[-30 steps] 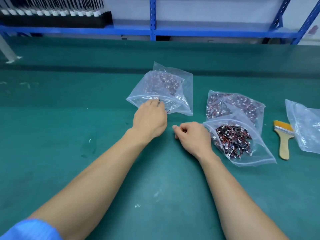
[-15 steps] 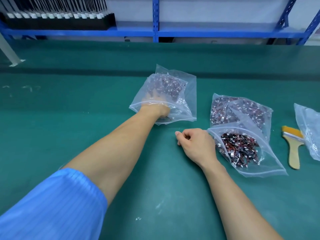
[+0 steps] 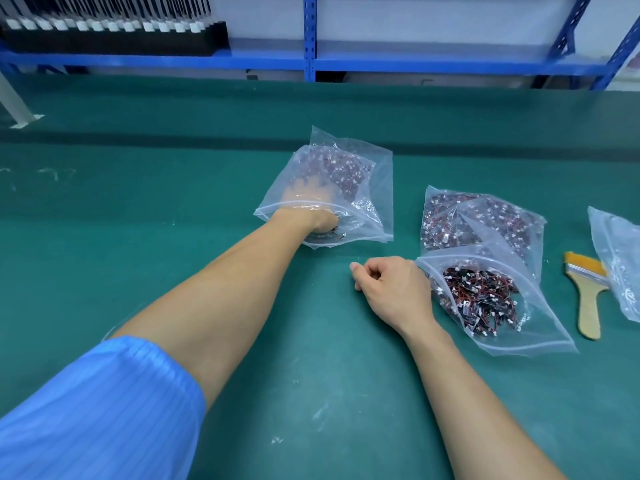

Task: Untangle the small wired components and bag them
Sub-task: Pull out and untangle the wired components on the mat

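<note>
My left hand (image 3: 308, 202) reaches inside a clear zip bag (image 3: 374, 174) at the table's middle, and through the plastic its fingers look spread and straight. Small wired components (image 3: 343, 168) fill the far end of that bag; one loose piece (image 3: 337, 234) lies at its mouth by my wrist. My right hand (image 3: 391, 289) rests on the green mat with fingers curled, and nothing shows in it. Right beside it lies an open bag (image 3: 519, 341) holding a tangled heap of red-and-black wired components (image 3: 481, 299).
Another filled bag (image 3: 485, 216) lies behind the open one. A wooden-handled brush (image 3: 587, 292) and a further clear bag (image 3: 620, 258) sit at the right edge. A blue rack (image 3: 311, 64) with a black tray (image 3: 114, 39) runs along the back.
My left hand went from the bag's mouth to deep inside the bag. My right hand has stayed curled on the mat.
</note>
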Available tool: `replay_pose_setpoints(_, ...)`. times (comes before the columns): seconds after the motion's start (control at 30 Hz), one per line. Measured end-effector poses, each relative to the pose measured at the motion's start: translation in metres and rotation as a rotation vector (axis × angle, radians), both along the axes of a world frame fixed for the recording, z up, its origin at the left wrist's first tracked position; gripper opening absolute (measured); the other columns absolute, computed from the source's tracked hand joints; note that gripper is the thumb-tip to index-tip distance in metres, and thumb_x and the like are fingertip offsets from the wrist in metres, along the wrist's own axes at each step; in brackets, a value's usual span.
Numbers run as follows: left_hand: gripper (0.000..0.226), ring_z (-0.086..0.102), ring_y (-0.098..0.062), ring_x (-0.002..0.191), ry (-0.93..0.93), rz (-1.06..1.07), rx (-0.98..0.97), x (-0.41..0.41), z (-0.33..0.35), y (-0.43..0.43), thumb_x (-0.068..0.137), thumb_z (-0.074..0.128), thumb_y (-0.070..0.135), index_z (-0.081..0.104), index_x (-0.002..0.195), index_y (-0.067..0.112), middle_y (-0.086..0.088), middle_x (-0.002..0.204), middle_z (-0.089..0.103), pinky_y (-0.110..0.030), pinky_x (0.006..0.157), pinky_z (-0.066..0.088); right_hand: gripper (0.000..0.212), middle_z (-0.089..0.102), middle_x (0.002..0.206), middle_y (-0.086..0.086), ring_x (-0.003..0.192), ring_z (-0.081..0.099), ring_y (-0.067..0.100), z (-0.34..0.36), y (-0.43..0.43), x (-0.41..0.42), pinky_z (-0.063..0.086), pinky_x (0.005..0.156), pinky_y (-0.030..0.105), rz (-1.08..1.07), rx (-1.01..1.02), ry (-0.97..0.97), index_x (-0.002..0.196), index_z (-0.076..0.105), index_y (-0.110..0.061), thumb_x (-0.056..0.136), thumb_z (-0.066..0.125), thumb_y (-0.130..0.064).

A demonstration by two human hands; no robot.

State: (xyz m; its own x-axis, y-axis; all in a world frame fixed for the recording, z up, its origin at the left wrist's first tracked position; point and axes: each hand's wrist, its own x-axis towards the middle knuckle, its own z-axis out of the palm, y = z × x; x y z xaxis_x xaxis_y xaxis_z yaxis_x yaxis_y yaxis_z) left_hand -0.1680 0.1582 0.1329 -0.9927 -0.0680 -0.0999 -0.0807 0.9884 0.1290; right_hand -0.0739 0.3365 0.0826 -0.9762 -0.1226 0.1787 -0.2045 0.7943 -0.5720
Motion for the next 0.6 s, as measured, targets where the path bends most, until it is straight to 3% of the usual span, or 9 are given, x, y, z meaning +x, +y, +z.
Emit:
replay_pose_setpoints(0.07, 0.025, 0.053, -0.029, 0.114, 0.063, -0.035, -0.054, -0.0040, -0.0005, -0.0029, 0.086, 0.057, 0.039, 0.060, 0.109, 0.029, -0.007, 0.127, 0.057, -0.041, 0.091, 0.046, 0.043, 0.059, 0.053, -0.009, 0.059, 0.057, 0.012, 0.0000, -0.0004, 0.0006, 0.043, 0.058, 0.028, -0.004, 0.006, 0.004, 0.062, 0.065, -0.021, 0.089, 0.054, -0.052)
replay_pose_setpoints(0.1, 0.039, 0.045, -0.032, 0.126, 0.098, -0.048, -0.093, -0.0060, -0.0015, -0.0052, 0.085, 0.059, 0.043, 0.056, 0.122, 0.031, -0.009, 0.137, 0.049, -0.043, 0.102, 0.041, 0.043, 0.059, 0.053, -0.009, 0.059, 0.057, 0.012, 0.0003, -0.0007, 0.0005, 0.042, 0.058, 0.027, -0.005, 0.006, 0.006, 0.062, 0.065, -0.021, 0.089, 0.054, -0.052)
replay_pose_setpoints(0.17, 0.057, 0.034, -0.034, 0.136, 0.101, -0.043, -0.132, -0.0070, -0.0024, -0.0077, 0.085, 0.059, 0.048, 0.046, 0.138, 0.032, -0.011, 0.149, 0.036, -0.046, 0.111, 0.033, 0.043, 0.059, 0.053, -0.008, 0.059, 0.057, 0.011, 0.0005, -0.0012, 0.0005, 0.040, 0.056, 0.026, -0.003, 0.009, 0.006, 0.062, 0.065, -0.021, 0.089, 0.054, -0.052)
replay_pose_setpoints(0.23, 0.038, 0.047, -0.028, 0.125, -0.017, -0.008, -0.053, -0.0063, -0.0053, -0.0093, 0.086, 0.053, 0.046, 0.056, 0.123, 0.034, -0.009, 0.147, 0.045, -0.043, 0.100, 0.041, 0.043, 0.059, 0.052, -0.008, 0.059, 0.056, 0.010, 0.0005, -0.0013, 0.0006, 0.036, 0.055, 0.026, -0.003, 0.012, 0.008, 0.062, 0.065, -0.020, 0.089, 0.054, -0.052)
replay_pose_setpoints(0.3, 0.016, 0.056, -0.020, 0.092, -0.123, -0.018, 0.030, -0.0032, -0.0079, -0.0072, 0.087, 0.048, 0.042, 0.058, 0.092, 0.031, -0.006, 0.125, 0.062, -0.037, 0.075, 0.043, 0.043, 0.059, 0.053, -0.008, 0.060, 0.056, 0.010, 0.0005, -0.0006, 0.0007, 0.035, 0.054, 0.026, -0.003, 0.008, 0.008, 0.061, 0.064, -0.020, 0.089, 0.054, -0.051)
replay_pose_setpoints(0.33, 0.014, 0.055, -0.021, 0.092, -0.083, -0.052, -0.003, -0.0026, -0.0077, -0.0072, 0.086, 0.049, 0.040, 0.058, 0.094, 0.032, -0.005, 0.123, 0.061, -0.037, 0.076, 0.043, 0.043, 0.059, 0.053, -0.008, 0.060, 0.057, 0.010, 0.0007, -0.0005, 0.0008, 0.035, 0.054, 0.026, -0.003, 0.008, 0.008, 0.062, 0.065, -0.020, 0.089, 0.054, -0.052)
replay_pose_setpoints(0.4, 0.032, 0.052, -0.028, 0.112, 0.082, -0.107, -0.111, -0.0046, -0.0057, -0.0075, 0.086, 0.053, 0.036, 0.056, 0.118, 0.031, -0.006, 0.131, 0.054, -0.040, 0.094, 0.045, 0.043, 0.060, 0.053, -0.008, 0.060, 0.057, 0.010, 0.0015, -0.0008, 0.0009, 0.035, 0.054, 0.025, -0.002, 0.012, 0.008, 0.062, 0.065, -0.020, 0.089, 0.054, -0.052)
replay_pose_setpoints(0.43, 0.038, 0.051, -0.030, 0.116, 0.136, -0.131, -0.153, -0.0059, -0.0048, -0.0063, 0.087, 0.055, 0.034, 0.054, 0.124, 0.030, -0.006, 0.132, 0.052, -0.041, 0.095, 0.044, 0.043, 0.059, 0.053, -0.008, 0.060, 0.057, 0.010, 0.0020, -0.0010, 0.0006, 0.035, 0.054, 0.024, -0.003, 0.016, 0.008, 0.062, 0.065, -0.020, 0.089, 0.054, -0.052)
replay_pose_setpoints(0.6, 0.028, 0.051, -0.026, 0.084, 0.223, -0.128, -0.156, -0.0035, -0.0067, -0.0011, 0.090, 0.058, 0.017, 0.050, 0.116, 0.024, -0.003, 0.112, 0.057, -0.036, 0.066, 0.040, 0.043, 0.061, 0.055, -0.007, 0.062, 0.058, 0.012, 0.0026, -0.0007, 0.0016, 0.041, 0.059, 0.026, 0.002, 0.030, 0.001, 0.063, 0.066, -0.020, 0.090, 0.054, -0.051)
